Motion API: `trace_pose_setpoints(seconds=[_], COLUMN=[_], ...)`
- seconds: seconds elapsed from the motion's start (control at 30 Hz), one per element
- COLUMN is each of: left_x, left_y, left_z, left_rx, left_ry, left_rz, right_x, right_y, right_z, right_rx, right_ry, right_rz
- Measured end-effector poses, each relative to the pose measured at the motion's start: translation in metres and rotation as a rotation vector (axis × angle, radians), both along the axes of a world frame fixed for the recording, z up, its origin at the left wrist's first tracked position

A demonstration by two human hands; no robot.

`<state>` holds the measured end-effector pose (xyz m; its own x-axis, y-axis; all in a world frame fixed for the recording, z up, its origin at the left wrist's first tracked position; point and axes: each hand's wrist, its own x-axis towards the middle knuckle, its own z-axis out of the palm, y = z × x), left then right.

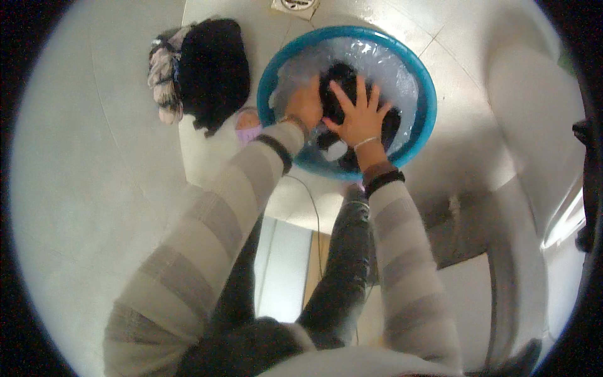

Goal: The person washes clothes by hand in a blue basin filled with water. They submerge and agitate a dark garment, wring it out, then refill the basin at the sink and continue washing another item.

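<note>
A blue round basin [429,103] on the floor holds cloudy, sudsy water [295,69] with a wet black garment [342,75] in it. My right hand [364,119] lies flat on the garment, fingers spread wide. At the garment's left edge, my left hand [306,103] is closed on the dark cloth, its fingertips partly hidden. A pale patch [336,151] shows on the cloth near my right wrist. Both forearms reach in over the basin's near rim, in striped sleeves with dark bands near the cuffs.
Left of the basin, a black cloth [215,72] lies on the tiled floor beside a crumpled patterned cloth [164,81]. A floor drain [295,5] sits beyond the basin. My foot in a pink slipper [249,125] stands close to the basin's left side. A thin cable [316,213] runs between my legs.
</note>
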<state>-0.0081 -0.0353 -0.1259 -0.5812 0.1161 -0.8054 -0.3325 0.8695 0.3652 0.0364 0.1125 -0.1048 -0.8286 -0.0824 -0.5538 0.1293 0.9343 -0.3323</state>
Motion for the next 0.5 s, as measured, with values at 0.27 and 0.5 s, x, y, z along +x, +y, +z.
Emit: trace_pose_setpoints(seconds=[0.27, 0.5], left_x=[0.016, 0.027], left_y=[-0.014, -0.023], left_z=[-0.036, -0.077], left_rx=[-0.098, -0.034], left_ry=[-0.055, -0.18], left_rz=[-0.536, -0.649], right_x=[-0.004, 0.024], right_y=[0.006, 0.014], right_z=[-0.025, -0.073], right_rx=[-0.071, 0.018], right_ry=[-0.467, -0.28], right_rz=[-0.048, 0.145])
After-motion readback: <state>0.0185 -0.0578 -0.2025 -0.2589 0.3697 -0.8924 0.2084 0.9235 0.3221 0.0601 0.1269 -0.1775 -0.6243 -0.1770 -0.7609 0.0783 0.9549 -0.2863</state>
